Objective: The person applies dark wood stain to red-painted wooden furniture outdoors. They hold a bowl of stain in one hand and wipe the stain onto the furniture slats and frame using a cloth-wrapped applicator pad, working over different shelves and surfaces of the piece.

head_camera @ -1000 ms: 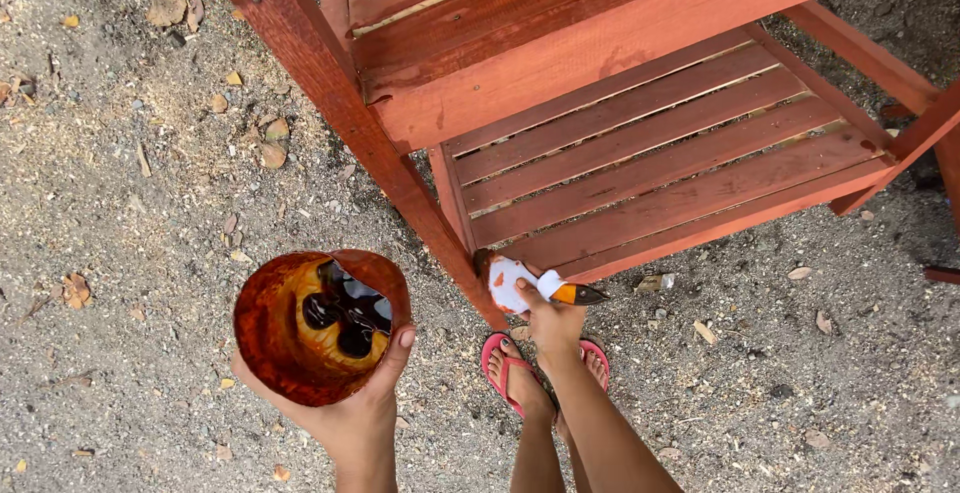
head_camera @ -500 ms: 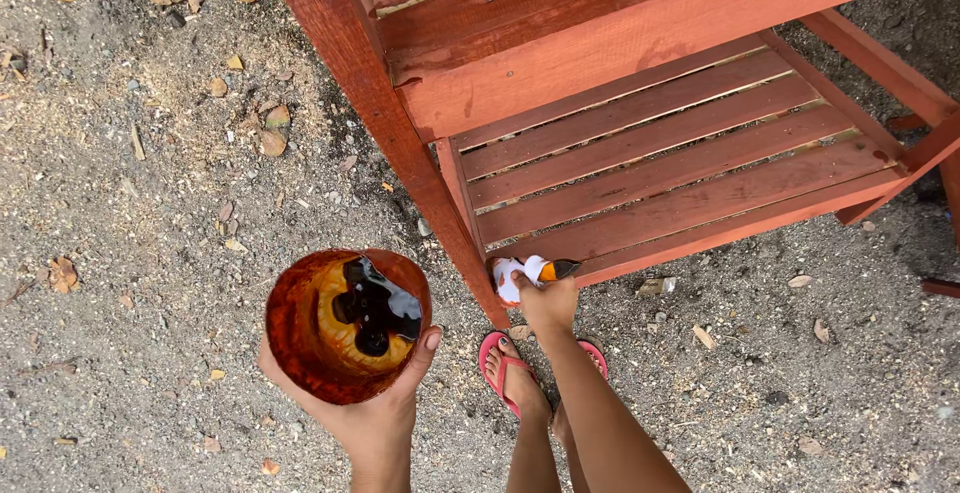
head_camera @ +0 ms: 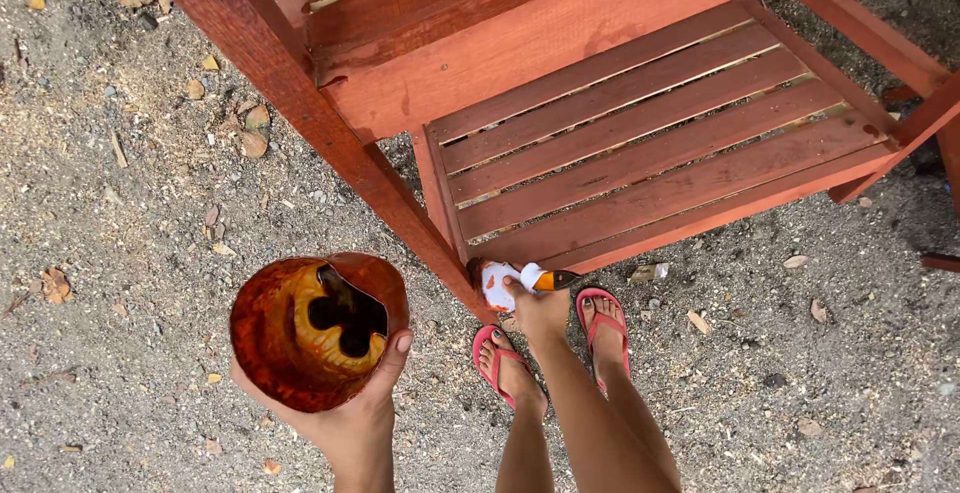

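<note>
My left hand (head_camera: 355,408) holds a cut-open plastic pot (head_camera: 315,328) whose inside is coated with red-brown paint, dark liquid pooled at its bottom. My right hand (head_camera: 535,308) is stretched down and grips a paintbrush (head_camera: 515,280) with a white, paint-smeared ferrule and an orange and black handle. The bristles touch the foot of the red wooden leg (head_camera: 440,243) of a slatted wooden shelf (head_camera: 640,143). My feet in pink flip-flops (head_camera: 505,363) stand just below the brush.
The red-brown shelf fills the upper middle and right, with a slanted front post (head_camera: 290,93) running from the top left to its foot. Gravelly ground (head_camera: 130,203) with dry leaves and small stones lies all around.
The view has shifted so the pot and shelf sit further right and lower. My right hand has kept the brush at the foot of the leg, moving only slightly.
</note>
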Action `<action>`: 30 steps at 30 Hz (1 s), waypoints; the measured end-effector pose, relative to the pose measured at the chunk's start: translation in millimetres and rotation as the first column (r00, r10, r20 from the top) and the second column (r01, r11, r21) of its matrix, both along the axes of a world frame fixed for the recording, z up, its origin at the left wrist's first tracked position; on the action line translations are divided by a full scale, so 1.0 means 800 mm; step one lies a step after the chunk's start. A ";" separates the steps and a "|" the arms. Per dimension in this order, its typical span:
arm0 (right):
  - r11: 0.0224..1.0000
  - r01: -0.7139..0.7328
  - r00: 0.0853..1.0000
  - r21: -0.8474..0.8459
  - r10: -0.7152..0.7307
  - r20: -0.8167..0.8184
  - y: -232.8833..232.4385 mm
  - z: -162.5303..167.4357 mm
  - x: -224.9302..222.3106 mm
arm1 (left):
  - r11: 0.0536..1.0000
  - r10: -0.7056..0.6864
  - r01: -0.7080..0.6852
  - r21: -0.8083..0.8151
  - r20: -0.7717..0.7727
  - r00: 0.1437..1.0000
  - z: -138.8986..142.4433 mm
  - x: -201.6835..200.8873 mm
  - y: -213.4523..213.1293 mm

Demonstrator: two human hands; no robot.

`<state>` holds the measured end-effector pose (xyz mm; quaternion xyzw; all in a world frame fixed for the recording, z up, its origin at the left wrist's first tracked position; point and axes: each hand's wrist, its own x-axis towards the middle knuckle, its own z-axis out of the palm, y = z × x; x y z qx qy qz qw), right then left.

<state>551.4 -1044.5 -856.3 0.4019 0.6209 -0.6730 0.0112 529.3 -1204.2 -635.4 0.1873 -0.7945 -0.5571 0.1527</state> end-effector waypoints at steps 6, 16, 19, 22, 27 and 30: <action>0.925 -0.370 0.869 0.083 0.313 0.383 0.011 -0.001 -0.042 | 0.997 0.031 -0.033 -0.069 -0.030 0.999 -0.016 0.016 0.016; 0.906 -0.375 0.926 0.197 0.353 0.135 0.056 0.016 -0.001 | 0.993 0.109 -0.114 -0.030 -0.120 0.987 -0.031 0.030 0.043; 0.969 -0.244 0.968 0.038 0.242 0.060 0.062 0.008 -0.017 | 0.989 0.143 -0.147 -0.035 -0.100 0.985 -0.030 0.031 0.057; 0.970 -0.232 0.971 0.077 0.226 0.080 0.038 0.024 -0.019 | 0.981 0.181 -0.185 -0.063 -0.073 0.981 -0.022 0.029 0.073; 0.927 -0.019 0.986 -0.374 0.078 0.145 0.042 0.099 -0.050 | 0.965 0.264 -0.263 0.026 -0.088 0.961 0.007 0.008 0.097; 0.930 -0.146 0.982 -0.338 0.096 -0.161 0.049 0.159 -0.124 | 0.971 0.236 -0.239 -0.021 -0.094 0.967 0.032 -0.013 0.104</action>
